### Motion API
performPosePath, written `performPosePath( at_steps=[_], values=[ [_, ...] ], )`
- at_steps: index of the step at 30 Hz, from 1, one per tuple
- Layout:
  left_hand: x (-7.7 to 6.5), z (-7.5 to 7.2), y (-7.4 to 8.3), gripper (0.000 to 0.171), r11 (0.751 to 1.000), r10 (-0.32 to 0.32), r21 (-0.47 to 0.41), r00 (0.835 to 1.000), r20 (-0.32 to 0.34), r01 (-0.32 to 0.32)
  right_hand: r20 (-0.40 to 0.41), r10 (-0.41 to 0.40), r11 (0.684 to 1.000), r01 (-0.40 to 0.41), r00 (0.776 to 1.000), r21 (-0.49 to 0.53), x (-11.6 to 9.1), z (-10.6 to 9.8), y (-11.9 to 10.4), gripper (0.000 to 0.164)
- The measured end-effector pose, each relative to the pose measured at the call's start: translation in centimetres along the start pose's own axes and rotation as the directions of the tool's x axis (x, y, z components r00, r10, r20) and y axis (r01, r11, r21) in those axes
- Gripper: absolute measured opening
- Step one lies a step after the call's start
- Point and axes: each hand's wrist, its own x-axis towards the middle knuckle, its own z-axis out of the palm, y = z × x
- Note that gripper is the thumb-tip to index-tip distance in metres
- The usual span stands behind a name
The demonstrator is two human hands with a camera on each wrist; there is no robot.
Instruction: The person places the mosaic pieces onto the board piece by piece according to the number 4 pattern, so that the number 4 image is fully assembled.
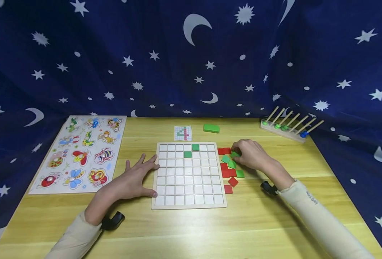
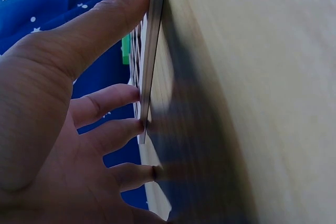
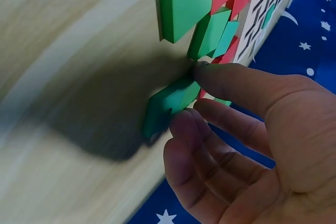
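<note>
A white gridded board (image 1: pixel 189 207) in a light wooden frame lies mid-table, with green tiles (image 1: pixel 195 147) in two of its squares. My left hand (image 1: pixel 131 182) rests at the board's left edge, fingers spread, thumb and fingertips touching the frame. To the right of the board, my right hand (image 1: pixel 251 155) pinches a green square tile (image 3: pixel 170 100) between thumb and fingers, low over the table. Beside it lie loose red tiles (image 1: pixel 228 189) and several other green tiles (image 1: pixel 240 174), some overlapping.
Behind the board are a small pattern card (image 1: pixel 178 133) and a green block (image 1: pixel 211 128). An insect picture puzzle (image 1: pixel 92 142) lies at left. At the back right stands a peg rack (image 1: pixel 283 133) with coloured beads. A starry curtain (image 1: pixel 165 64) hangs behind.
</note>
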Motion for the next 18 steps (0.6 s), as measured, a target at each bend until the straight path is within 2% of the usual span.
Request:
performPosePath(
  at_steps=[11, 18],
  values=[
    [-0.01, -0.08, -0.08, 0.086, 1.0, -0.001, 0.001, 1.0, -0.001, 0.001, 0.009, 0.074, 0.996, -0.075, 0.997, 0.048, 0.12, 0.15, 0.34, 0.022],
    [-0.08, -0.06, 0.03, 0.086, 1.0, -0.001, -0.007, 1.0, -0.001, 0.001, -0.023, 0.056, 0.998, -0.055, 0.998, 0.014, 0.06, 0.32, 0.26, 0.022]
  ],
)
